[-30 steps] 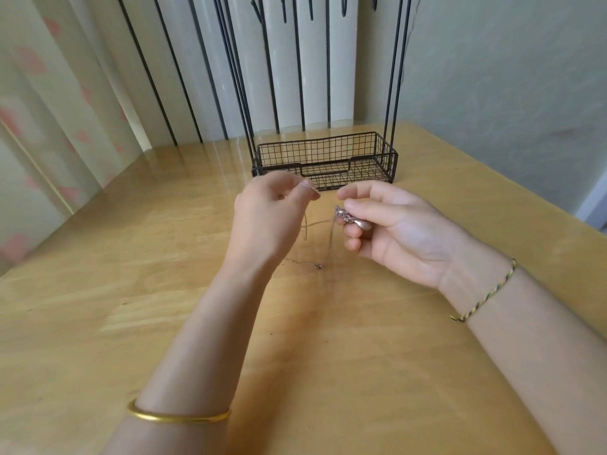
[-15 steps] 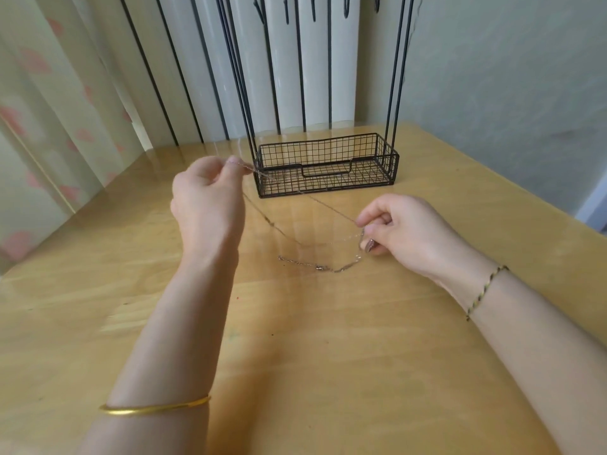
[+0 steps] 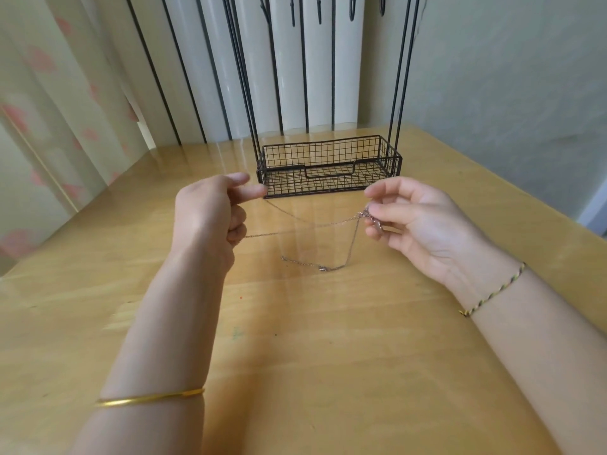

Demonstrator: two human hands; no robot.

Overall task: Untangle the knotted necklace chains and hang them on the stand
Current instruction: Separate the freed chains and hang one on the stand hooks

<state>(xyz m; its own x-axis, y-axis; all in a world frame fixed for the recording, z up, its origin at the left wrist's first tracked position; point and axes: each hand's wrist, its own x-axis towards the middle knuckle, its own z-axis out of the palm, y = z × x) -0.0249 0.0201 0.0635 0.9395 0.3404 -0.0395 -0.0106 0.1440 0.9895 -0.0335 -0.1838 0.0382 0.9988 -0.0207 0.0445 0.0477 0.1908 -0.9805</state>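
Two fingers (image 3: 253, 191) of the left hand (image 3: 207, 218) close in a pinch on one strand of a fine necklace chain (image 3: 312, 224), while the right hand (image 3: 423, 228) curls its fingers round a small bunched knot (image 3: 369, 216) of links. Strands span the gap between the hands above the bench (image 3: 295, 356). A loose tail (image 3: 353, 241) drops from the knot to the wood and ends at a clasp (image 3: 323, 267). Behind them is the black wire stand (image 3: 328, 183), and its hooks (image 3: 320, 11) carry no chain that can be seen. The risk lies in the pull: spreading the hands wider would likely cinch the knot tighter or snap a thin link. A slipped pinch could also drop the strand across the tail and tangle it again.
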